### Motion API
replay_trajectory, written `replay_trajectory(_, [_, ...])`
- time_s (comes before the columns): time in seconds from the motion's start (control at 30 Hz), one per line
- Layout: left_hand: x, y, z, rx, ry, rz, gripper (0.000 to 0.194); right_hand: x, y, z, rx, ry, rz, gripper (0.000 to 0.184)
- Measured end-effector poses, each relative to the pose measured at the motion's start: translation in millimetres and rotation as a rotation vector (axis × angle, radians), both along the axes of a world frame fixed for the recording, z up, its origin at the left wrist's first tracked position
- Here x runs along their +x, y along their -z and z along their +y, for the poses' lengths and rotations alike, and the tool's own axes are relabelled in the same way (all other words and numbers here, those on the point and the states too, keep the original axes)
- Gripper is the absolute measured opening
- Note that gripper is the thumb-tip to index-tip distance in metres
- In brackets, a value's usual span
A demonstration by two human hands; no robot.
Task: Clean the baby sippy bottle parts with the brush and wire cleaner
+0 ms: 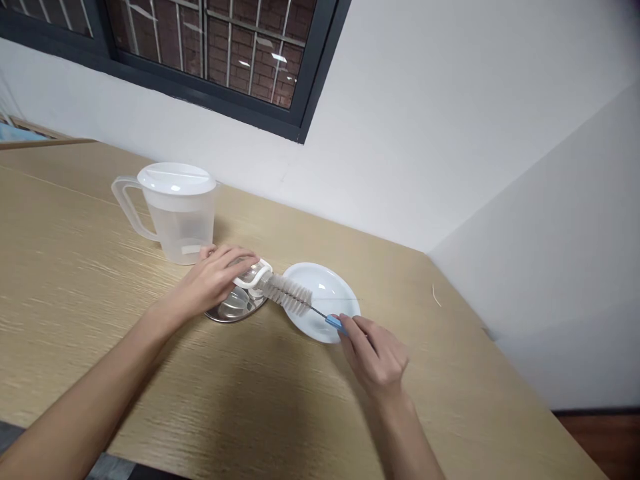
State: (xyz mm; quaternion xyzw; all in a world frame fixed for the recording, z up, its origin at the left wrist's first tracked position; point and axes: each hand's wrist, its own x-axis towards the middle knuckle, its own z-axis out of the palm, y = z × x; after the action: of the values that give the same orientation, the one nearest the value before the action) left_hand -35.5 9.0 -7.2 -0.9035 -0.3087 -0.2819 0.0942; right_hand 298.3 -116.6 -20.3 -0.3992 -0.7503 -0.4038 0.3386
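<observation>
My left hand [216, 277] is wrapped over a clear bottle [253, 275] with a white rim, lying on its side above a shiny metal plate [235, 310]. My right hand [375, 353] pinches the blue handle of a bottle brush [293, 295]. The brush's white bristles sit right at the bottle's mouth, partly over a white plate [325, 297].
A translucent plastic pitcher [175, 213] with a white lid stands behind the left hand. Everything rests on a light wooden table [100, 280] that runs to a white wall. A dark-framed window [210, 53] is above, and the table's right edge drops to the floor.
</observation>
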Motion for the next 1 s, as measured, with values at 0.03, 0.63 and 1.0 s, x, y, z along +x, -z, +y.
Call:
replay_trajectory(0.03, [-0.2,0.0,0.0,-0.002,-0.001,0.0,0.054,-1.6,0.3,-0.4,0.021,0.004,-0.017,0.037])
replay_trajectory(0.63, [3.0,0.5,-3.9,0.11,-0.063,-0.079,0.061,-10.9,12.1,5.8,-0.477,-0.066,0.43,0.016])
replay_trajectory(1.0, [-1.3,-2.0,-0.3,0.024,-0.037,-0.03,0.052,-9.6,-7.1,-7.0,-0.08,0.024,-0.06,0.059])
